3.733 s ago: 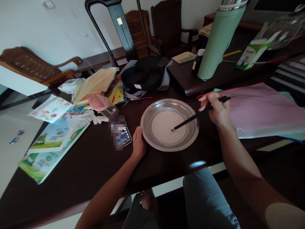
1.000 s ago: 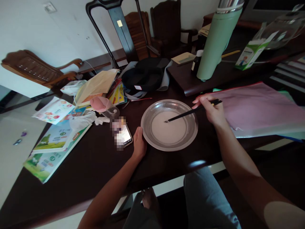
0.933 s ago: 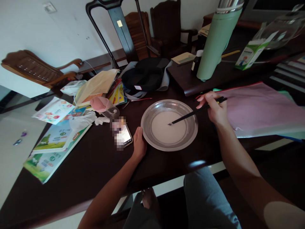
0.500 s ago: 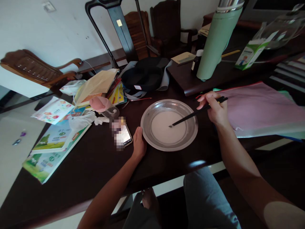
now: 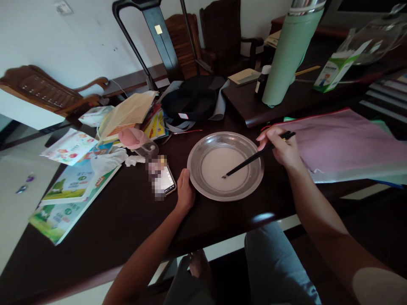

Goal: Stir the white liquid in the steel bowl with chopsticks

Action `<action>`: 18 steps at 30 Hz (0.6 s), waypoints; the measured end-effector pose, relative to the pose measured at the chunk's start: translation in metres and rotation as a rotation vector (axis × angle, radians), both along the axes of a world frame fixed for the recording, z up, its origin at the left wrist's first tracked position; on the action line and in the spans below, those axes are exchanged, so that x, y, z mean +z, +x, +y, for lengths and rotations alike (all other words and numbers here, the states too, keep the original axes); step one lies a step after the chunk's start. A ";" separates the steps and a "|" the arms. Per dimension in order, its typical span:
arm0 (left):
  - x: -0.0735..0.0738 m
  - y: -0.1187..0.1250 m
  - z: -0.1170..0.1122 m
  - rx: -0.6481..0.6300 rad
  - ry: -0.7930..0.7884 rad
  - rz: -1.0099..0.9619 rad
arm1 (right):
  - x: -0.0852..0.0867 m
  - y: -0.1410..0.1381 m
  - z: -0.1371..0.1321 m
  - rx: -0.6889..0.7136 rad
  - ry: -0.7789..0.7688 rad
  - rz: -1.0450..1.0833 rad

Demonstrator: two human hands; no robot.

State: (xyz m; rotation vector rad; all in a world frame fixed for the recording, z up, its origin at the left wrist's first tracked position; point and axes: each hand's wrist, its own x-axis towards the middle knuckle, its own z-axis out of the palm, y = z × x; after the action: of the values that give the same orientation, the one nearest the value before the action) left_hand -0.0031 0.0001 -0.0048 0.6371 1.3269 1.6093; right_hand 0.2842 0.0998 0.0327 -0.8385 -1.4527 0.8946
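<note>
A wide, shallow metal basin (image 5: pixel 194 186) stands on the dark table with a milky white liquid (image 5: pixel 219 163) in it. My left hand (image 5: pixel 185 190) grips its left rim, the thumb along the side and the other fingers partly hidden. Black chopsticks (image 5: pixel 249 160) are closed in my right hand (image 5: pixel 281 147), held slantwise over the basin's right rim. Their tips dip into the liquid near the middle. Just left of my left hand lies a phone (image 5: pixel 168 180) with its screen lit.
Left are booklets (image 5: pixel 73 212), papers (image 5: pixel 130 114) and a pink-topped clear cup (image 5: pixel 135 140). Behind the basin lies a black bag (image 5: pixel 190 99). A tall green thermos (image 5: pixel 288 59), a small dark bottle (image 5: pixel 262 82) and a green-white box (image 5: pixel 335 72) stand back right. A pink folder (image 5: pixel 346 144) lies right.
My right hand has shifted a little left and down with the chopsticks, and their tips have moved slightly toward the near side of the liquid. My left hand stays at the rim.
</note>
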 end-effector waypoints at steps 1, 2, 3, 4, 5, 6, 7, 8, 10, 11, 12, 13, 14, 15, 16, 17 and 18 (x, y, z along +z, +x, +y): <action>0.000 0.000 0.000 -0.003 0.001 -0.003 | 0.000 0.000 -0.001 0.036 -0.018 -0.024; -0.001 0.000 0.000 -0.004 0.002 -0.005 | 0.000 -0.001 -0.001 0.056 -0.027 -0.049; -0.001 0.000 0.000 -0.004 0.004 -0.005 | 0.000 -0.001 -0.002 0.054 -0.023 -0.067; -0.001 0.000 0.000 -0.005 0.005 -0.003 | 0.001 -0.001 -0.001 0.030 -0.004 -0.071; -0.001 0.000 0.000 -0.004 0.005 -0.002 | 0.001 -0.001 -0.001 -0.009 0.025 -0.060; 0.000 0.000 0.000 -0.002 0.003 -0.001 | 0.002 0.000 0.000 -0.051 0.053 -0.036; 0.000 0.000 0.000 -0.002 -0.001 -0.003 | 0.002 0.000 0.001 -0.085 0.074 -0.005; 0.000 0.000 0.000 -0.001 -0.005 -0.006 | 0.002 0.001 0.001 -0.103 0.082 0.024; 0.001 0.000 0.000 0.003 -0.006 -0.013 | 0.001 0.001 0.001 -0.076 0.059 0.047; 0.001 0.000 0.000 0.004 -0.004 -0.012 | 0.001 0.001 0.000 -0.039 0.037 0.036; 0.001 0.000 0.000 0.002 0.000 -0.008 | 0.000 0.000 -0.001 0.003 0.016 0.013; 0.000 0.000 0.000 0.001 0.005 -0.002 | 0.000 0.000 -0.002 0.035 0.002 -0.013; 0.000 0.000 0.000 -0.003 0.010 0.006 | 0.000 -0.001 -0.002 0.051 -0.004 -0.038; -0.001 -0.001 0.000 -0.007 0.016 0.013 | 0.000 -0.001 -0.002 0.041 0.002 -0.055; -0.001 -0.001 0.000 -0.008 0.021 0.019 | 0.000 -0.001 -0.001 0.011 0.018 -0.061; -0.001 -0.001 0.000 -0.008 0.024 0.023 | 0.001 -0.001 0.001 -0.034 0.040 -0.052; -0.002 -0.001 0.000 -0.006 0.025 0.025 | 0.001 0.000 0.002 -0.084 0.065 -0.028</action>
State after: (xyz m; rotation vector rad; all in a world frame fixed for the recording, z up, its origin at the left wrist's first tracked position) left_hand -0.0039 0.0003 -0.0065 0.6774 1.3240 1.6198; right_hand 0.2839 0.1020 0.0335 -0.8606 -1.4521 0.7715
